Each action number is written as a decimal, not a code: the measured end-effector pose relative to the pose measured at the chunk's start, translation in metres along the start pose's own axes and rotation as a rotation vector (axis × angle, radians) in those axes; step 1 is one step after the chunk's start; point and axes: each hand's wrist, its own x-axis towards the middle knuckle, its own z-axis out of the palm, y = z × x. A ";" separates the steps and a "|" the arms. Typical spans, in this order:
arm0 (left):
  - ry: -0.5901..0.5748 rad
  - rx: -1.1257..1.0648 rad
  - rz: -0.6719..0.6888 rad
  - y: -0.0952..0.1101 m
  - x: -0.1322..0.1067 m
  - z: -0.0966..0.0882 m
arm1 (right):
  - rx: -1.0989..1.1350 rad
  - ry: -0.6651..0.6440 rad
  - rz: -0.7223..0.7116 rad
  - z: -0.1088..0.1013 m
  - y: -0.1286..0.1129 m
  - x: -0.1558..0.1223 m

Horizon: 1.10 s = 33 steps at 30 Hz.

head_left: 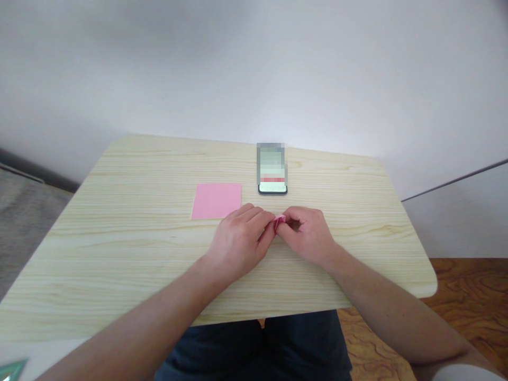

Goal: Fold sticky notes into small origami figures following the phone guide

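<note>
A small folded piece of pink paper point(280, 219) is pinched between my two hands, just above the middle of the table. My left hand point(243, 235) grips its left side between thumb and fingers. From the other side, my right hand point(307, 233) holds it with thumb and forefinger. Much of the folded paper is hidden by the fingertips. Behind my left hand, a flat pink sheet or stack of pink paper point(216, 201) lies on the table, its near right corner partly covered by that hand.
A phone point(272, 187) with a lit, blurred screen lies beyond my hands near the wall point(254, 79). The pale wood-grain table point(119, 238) has rounded corners. A green-edged object point(14, 369) shows at the bottom left. My legs point(262, 349) are under the near edge.
</note>
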 end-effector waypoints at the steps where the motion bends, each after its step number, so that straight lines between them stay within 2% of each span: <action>1: -0.004 -0.007 -0.006 0.000 0.000 -0.001 | 0.013 -0.008 0.006 0.000 0.000 0.000; 8: -0.020 -0.040 -0.021 0.002 0.002 -0.003 | 0.249 0.012 0.004 -0.004 0.001 -0.003; 13: -0.001 -0.104 -0.093 0.002 0.001 -0.002 | 0.252 -0.002 -0.042 -0.004 0.001 -0.003; 17: 0.045 -0.188 -0.223 0.002 0.001 -0.004 | 0.316 0.026 0.035 -0.003 0.004 -0.001; 20: 0.084 -0.243 -0.267 0.004 0.000 -0.005 | 0.378 0.050 0.102 -0.002 0.007 0.000; 28: 0.163 -0.253 -0.103 0.005 0.000 -0.003 | 0.541 0.055 0.240 -0.003 0.011 0.005; 33: 0.187 -0.276 -0.117 0.004 -0.001 -0.004 | 0.591 0.043 0.238 -0.007 0.008 0.007</action>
